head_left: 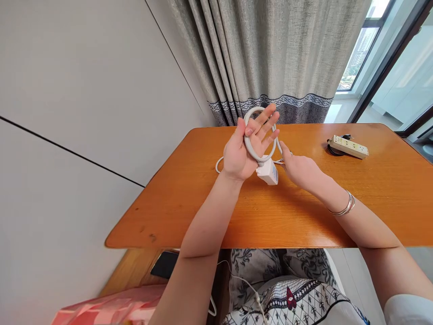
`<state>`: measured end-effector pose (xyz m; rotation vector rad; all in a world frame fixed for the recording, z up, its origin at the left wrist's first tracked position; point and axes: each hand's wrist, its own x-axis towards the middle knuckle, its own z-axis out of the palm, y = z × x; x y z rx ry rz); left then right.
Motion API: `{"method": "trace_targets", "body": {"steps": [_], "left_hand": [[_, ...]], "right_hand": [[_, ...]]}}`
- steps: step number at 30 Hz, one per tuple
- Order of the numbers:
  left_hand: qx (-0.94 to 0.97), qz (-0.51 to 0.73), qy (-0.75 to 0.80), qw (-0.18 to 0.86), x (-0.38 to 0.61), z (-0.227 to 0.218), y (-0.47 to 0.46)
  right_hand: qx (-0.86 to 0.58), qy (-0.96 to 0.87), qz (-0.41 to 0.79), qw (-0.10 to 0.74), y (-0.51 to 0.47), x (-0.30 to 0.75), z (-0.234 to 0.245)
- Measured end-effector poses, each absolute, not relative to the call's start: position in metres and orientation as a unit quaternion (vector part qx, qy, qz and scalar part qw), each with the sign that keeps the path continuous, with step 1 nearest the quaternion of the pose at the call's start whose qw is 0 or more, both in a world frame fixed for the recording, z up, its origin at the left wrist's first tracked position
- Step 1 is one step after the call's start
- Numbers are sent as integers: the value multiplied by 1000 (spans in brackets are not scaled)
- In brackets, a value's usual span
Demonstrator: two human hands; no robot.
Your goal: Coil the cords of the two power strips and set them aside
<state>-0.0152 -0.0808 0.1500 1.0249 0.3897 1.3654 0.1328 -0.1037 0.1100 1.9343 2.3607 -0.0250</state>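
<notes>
My left hand (248, 144) is raised over the orange wooden table (203, 203), palm up and fingers stretched out. A loop of white cable (252, 151) is wound round its palm and passes under the thumb. A white plug block (269, 171) hangs from the cable just below that hand. To the right of the block, my right hand (299, 169) pinches the cable with thumb and forefinger. A silver bangle (345, 208) sits on my right wrist. More of the cable trails onto the table left of my left wrist.
A white power strip (350, 146) with a dark coiled cord lies at the table's far right. Grey curtains (270, 58) hang behind the table, a window to their right. A wall runs along the left. A dark phone (165, 265) lies below the table's near edge.
</notes>
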Motion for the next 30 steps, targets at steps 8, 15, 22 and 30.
{"method": "trace_targets", "body": {"steps": [8,15,22,30], "left_hand": [[491,657,212,532,-27,142,-61],[514,716,194,431,-32,131,-48],[531,708,249,394,-33,135,-53],[521,567,184,611,-26,133,-60]], "right_hand": [[577,814,-6,61,-132,124,125],[525,844,-107,11,-151,123,136],[446,885,-98,-93,-166,124,137],[311,913,55,-258,-164,142,130]]}}
